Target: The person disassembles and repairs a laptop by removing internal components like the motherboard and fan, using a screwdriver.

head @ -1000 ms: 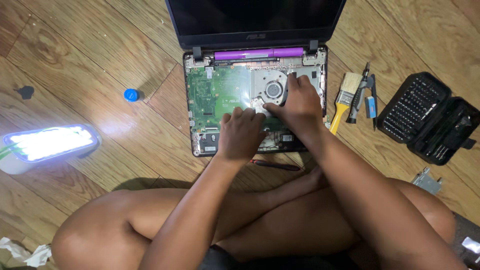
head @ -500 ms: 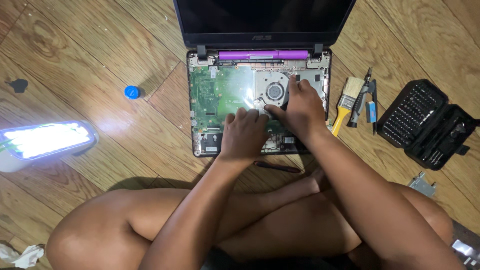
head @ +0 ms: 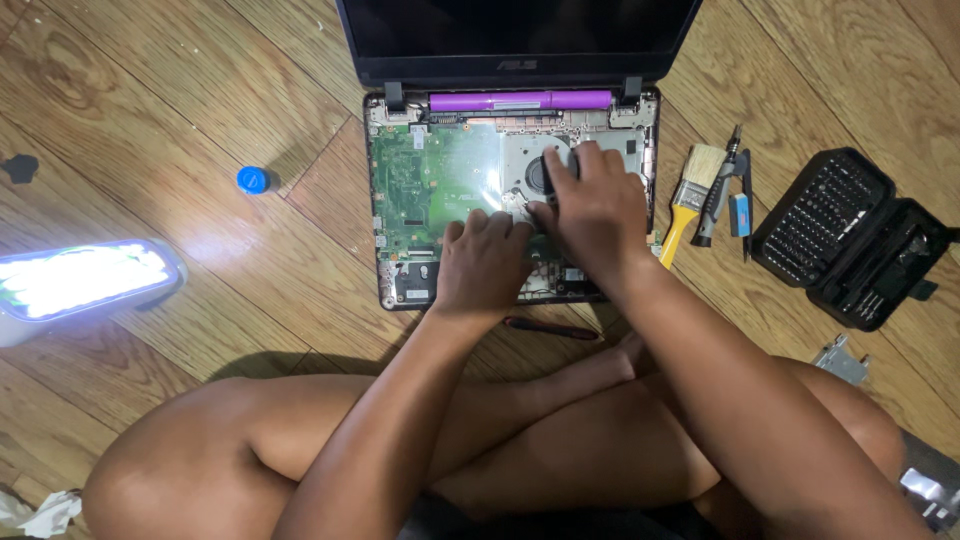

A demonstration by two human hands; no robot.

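An opened laptop lies on the wooden floor with its green circuit board and purple battery bar exposed. My left hand rests knuckles-up on the lower middle of the board, fingers curled. My right hand lies over the cooling fan, fingers pressed on the fan area. What the fingertips grip is hidden under the hands.
A lit white lamp lies at the left, with a blue cap beyond it. Right of the laptop are a yellow-handled brush, a screwdriver and an open black bit case. A dark red pen lies by my crossed legs.
The view has shifted slightly. My right hand has moved a little further up over the fan; my left hand stays on the board.
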